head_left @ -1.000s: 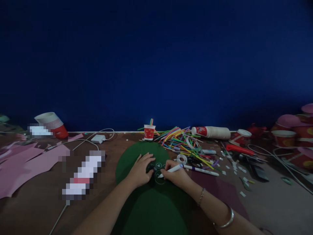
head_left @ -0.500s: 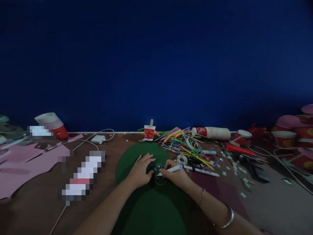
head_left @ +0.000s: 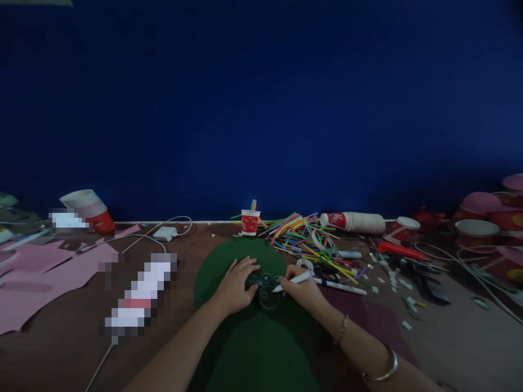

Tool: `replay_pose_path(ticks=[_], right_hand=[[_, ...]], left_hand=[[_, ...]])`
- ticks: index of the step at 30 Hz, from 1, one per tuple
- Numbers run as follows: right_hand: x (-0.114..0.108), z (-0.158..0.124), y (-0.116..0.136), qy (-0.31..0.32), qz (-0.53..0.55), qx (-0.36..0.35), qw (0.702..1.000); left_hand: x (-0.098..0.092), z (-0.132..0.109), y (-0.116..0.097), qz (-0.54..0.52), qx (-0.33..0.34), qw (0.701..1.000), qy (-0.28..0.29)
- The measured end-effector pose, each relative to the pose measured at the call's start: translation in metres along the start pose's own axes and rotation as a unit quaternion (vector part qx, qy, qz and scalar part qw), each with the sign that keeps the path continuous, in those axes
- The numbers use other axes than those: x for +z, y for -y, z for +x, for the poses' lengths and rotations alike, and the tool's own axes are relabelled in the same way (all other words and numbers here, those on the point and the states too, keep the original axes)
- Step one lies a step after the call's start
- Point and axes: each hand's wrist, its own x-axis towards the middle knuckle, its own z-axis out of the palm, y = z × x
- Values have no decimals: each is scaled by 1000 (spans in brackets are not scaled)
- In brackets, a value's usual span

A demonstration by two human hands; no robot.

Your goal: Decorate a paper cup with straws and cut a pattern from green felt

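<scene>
1. On the counter (head_left: 183, 305), in the head view, the left hand (head_left: 235, 283) is lying flat with fingers spread on the green sheet (head_left: 223, 261), pinning it just left of the small drawn circles (head_left: 269, 298).
2. The right hand (head_left: 301, 291) is pinching a white pen (head_left: 296, 279), its tip seeming to be touching the sheet beside the circles, between the two hands.
3. Behind the right hand, a tape roll (head_left: 304, 264), a marker (head_left: 339, 286) and a heap of straws (head_left: 298, 231) are lying near; a cup (head_left: 249, 222) is standing beyond the sheet.
4. By my judgement, drawing cleanly here is calling for steady downward pressure from the left hand, a resting right wrist, and short slow strokes, so the sheet is not sliding.
</scene>
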Motion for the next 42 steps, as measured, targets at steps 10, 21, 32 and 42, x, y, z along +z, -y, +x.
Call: replay_pose_path(ticks=[10, 21, 32, 42], right_hand=[[2, 1, -3, 6, -5, 3, 1000], [2, 0, -2, 5, -9, 3, 1000], [3, 3, -5, -28, -30, 10, 999], [2, 2, -3, -29, -9, 20, 999]], left_hand=[[0, 0, 0, 0, -4, 1000, 3], [0, 1, -1, 4, -2, 1000, 2], [-1, 1, 0, 6, 1, 1000, 7], [-1, 1, 0, 7, -2, 1000, 8]])
